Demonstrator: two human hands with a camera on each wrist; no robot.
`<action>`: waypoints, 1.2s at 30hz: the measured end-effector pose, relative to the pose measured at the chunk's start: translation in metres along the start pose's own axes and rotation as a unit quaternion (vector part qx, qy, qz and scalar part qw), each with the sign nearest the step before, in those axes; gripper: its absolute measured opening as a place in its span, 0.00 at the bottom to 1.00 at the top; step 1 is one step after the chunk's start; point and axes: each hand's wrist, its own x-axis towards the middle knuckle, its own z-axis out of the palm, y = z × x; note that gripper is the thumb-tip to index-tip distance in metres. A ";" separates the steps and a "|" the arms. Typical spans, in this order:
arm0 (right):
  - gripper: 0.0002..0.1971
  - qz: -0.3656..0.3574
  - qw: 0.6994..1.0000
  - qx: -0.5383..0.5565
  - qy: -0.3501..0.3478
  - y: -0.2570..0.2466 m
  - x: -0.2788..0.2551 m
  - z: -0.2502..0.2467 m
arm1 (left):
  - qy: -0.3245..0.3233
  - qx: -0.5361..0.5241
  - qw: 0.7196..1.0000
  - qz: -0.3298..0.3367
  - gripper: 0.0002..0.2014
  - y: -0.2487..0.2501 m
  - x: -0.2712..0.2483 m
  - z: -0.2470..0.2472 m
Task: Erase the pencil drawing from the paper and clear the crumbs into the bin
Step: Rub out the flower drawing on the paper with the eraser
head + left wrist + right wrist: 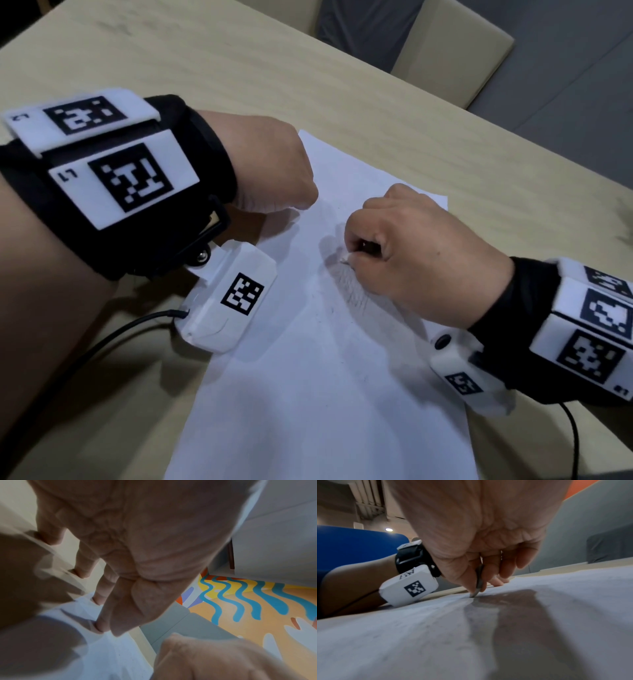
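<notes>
A white sheet of paper (pixel 308 359) lies on the beige table (pixel 205 68), with faint pencil shading (pixel 356 291) near its middle. My right hand (pixel 376 246) pinches a small thin eraser (pixel 345 257) and presses its tip onto the paper just above the shading. In the right wrist view, thumb and fingers grip the eraser (pixel 478 580), whose grey tip touches the sheet (pixel 419 635). My left hand (pixel 287 185) is at the paper's upper left edge. Its fingertips (pixel 101 627) press down on the paper (pixel 102 655) and the table. No bin is in view.
Two beige chairs (pixel 452 58) stand beyond the table's far edge. Black cables (pixel 102 342) run from both wrist cameras across the table near me. A dark smudge (pixel 623 222) marks the table at the far right.
</notes>
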 end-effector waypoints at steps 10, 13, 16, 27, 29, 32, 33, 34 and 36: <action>0.05 -0.008 1.000 0.015 -0.008 0.000 0.002 -0.001 | -0.001 -0.003 1.000 -0.007 0.23 0.000 -0.003 0.000; 0.05 -0.014 0.999 0.034 -0.009 -0.005 0.001 0.000 | -0.014 -0.009 1.000 -0.016 0.18 0.007 -0.007 -0.002; 0.05 0.035 0.998 0.057 0.007 0.010 -0.007 -0.005 | -0.002 -0.002 1.000 -0.016 0.26 0.012 -0.008 -0.001; 0.05 0.053 0.993 0.110 0.001 0.020 -0.007 -0.002 | -0.063 0.160 0.985 -0.021 0.31 0.031 -0.008 -0.002; 0.06 0.038 0.994 0.103 -0.014 0.015 -0.005 -0.001 | -0.072 0.178 0.981 -0.016 0.33 0.035 -0.007 -0.004; 0.06 0.035 0.996 0.078 -0.021 0.014 -0.004 -0.002 | -0.072 0.205 0.976 -0.012 0.35 0.038 -0.005 -0.004; 0.06 0.039 0.996 0.073 -0.020 0.015 -0.004 -0.003 | -0.073 0.212 0.974 -0.014 0.36 0.038 -0.004 -0.004; 0.06 0.040 0.996 0.073 -0.021 0.014 -0.003 -0.003 | -0.074 0.218 0.973 -0.016 0.36 0.038 -0.004 -0.003; 0.06 0.033 0.996 0.079 -0.030 0.010 -0.003 -0.002 | -0.078 0.228 0.970 -0.015 0.36 0.036 -0.003 -0.002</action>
